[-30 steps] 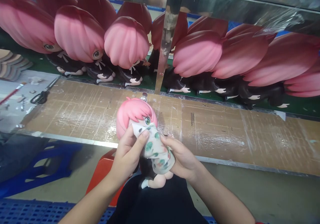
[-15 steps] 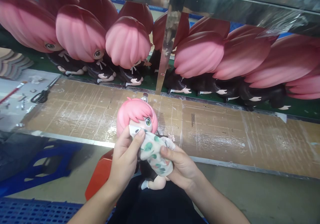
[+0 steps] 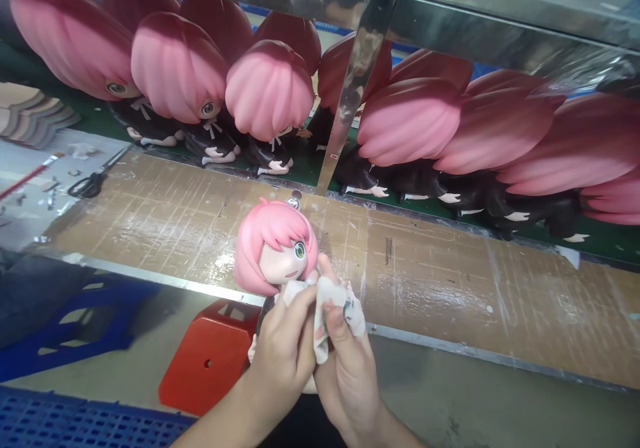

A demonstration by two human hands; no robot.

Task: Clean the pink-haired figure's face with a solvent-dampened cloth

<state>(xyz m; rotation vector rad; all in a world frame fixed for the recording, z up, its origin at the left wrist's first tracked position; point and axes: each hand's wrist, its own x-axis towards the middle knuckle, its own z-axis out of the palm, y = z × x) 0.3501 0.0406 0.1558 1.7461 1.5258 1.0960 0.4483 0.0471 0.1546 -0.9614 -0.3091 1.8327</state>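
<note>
A pink-haired figurine (image 3: 275,245) in dark clothing is close in front of me, at the near edge of the work ledge, with its face showing. My left hand (image 3: 287,341) is closed on a patterned cloth (image 3: 327,311), just below the figurine's chin. My right hand (image 3: 347,361) grips the same cloth from the other side, thumb on top and a finger raised beside the figurine's cheek. The cloth is bunched between both hands. Most of the figurine's body is hidden behind my hands and forearms.
Several similar pink-haired figurines (image 3: 270,91) stand in rows on a green surface behind the cardboard-covered ledge (image 3: 430,268). A metal post (image 3: 350,101) rises there. Scissors (image 3: 95,178) and a red brush (image 3: 33,176) lie left. Below are a red stool (image 3: 205,358) and blue plastic crate (image 3: 90,425).
My hands have come together and the cloth, spread out earlier, is now bunched lower. The figurine's mouth and chin have come into sight. The camera view has shifted slightly.
</note>
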